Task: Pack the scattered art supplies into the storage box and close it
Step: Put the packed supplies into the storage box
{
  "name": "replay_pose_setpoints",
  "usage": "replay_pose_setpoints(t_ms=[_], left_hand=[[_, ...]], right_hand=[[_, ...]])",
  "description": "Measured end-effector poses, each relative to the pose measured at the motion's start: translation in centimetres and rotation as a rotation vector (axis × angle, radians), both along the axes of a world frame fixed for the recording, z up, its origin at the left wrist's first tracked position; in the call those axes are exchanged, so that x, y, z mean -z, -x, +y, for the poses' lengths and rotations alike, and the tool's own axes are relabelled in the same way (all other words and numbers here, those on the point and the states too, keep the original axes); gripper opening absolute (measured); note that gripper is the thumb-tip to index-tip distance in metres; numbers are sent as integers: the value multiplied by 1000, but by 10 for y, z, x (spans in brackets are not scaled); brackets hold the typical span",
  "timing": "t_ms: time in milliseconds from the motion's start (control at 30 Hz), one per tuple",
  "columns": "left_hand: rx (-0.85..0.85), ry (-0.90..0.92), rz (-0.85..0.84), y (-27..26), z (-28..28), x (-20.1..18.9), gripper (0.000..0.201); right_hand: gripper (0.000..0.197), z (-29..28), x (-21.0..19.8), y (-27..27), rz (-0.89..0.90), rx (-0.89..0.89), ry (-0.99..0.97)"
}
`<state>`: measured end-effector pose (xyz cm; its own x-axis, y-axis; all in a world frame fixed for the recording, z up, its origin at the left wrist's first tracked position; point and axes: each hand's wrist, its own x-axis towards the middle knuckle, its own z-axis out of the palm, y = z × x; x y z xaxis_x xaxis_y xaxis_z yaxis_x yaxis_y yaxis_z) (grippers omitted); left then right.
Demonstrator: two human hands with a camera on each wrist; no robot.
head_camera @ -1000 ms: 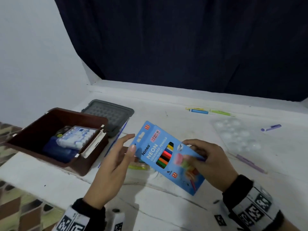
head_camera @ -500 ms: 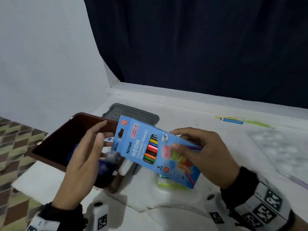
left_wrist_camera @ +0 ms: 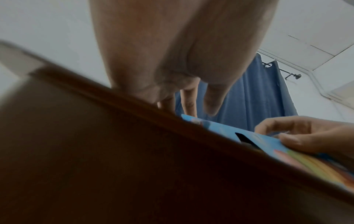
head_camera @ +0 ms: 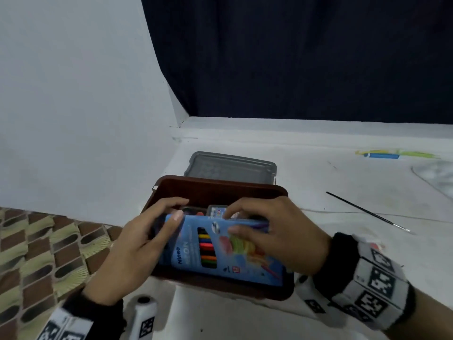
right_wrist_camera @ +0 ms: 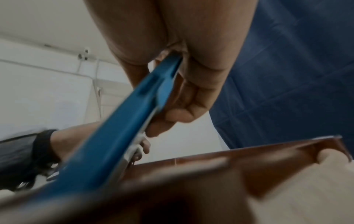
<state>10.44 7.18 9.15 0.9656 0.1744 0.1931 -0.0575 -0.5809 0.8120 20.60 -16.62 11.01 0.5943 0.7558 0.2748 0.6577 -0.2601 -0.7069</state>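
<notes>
At the left, the left hand [head_camera: 137,244] has its fingers spread along the left end of a flat blue cardboard box of coloured pencils [head_camera: 220,251], the thumb lying across its top-left corner. That pencil box sits tilted in the open mouth of a dark brown plastic storage box [head_camera: 245,190], its near edge low against the near wall and its far edge raised over other supplies, a small white packet [head_camera: 217,211] among them. Just beyond the storage box lies a grey plastic lid [head_camera: 232,165], flat on the white table [head_camera: 318,241]. The right hand [head_camera: 282,234] pinches the pencil box's right end, thumb on the printed face and fingers curled over the far edge. Farther right a thin black paintbrush [head_camera: 367,211] lies on the table, and far right, near the wall, a blue and green marker pair [head_camera: 392,154].
</notes>
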Motion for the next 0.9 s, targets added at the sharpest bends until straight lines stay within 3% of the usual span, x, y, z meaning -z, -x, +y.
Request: replay_pose_setpoints(t_ms=[100,267,433,700,900], left_hand=[[68,-117,-3,-4,17,5,15],[193,-217,92,-1,29,13,28],[236,-190,116,0,37,17,33],[248,-330,24,1,34,33,32],[253,-320,-32,3,25,33,25]], right_hand=[[20,7,14,8,-56,-66,120],[26,14,30,19,-46,-132,286],[25,9,30,24,96,-134,309],[25,12,44,29,46,-87,429],[23,8,43,27,59,-84,358]])
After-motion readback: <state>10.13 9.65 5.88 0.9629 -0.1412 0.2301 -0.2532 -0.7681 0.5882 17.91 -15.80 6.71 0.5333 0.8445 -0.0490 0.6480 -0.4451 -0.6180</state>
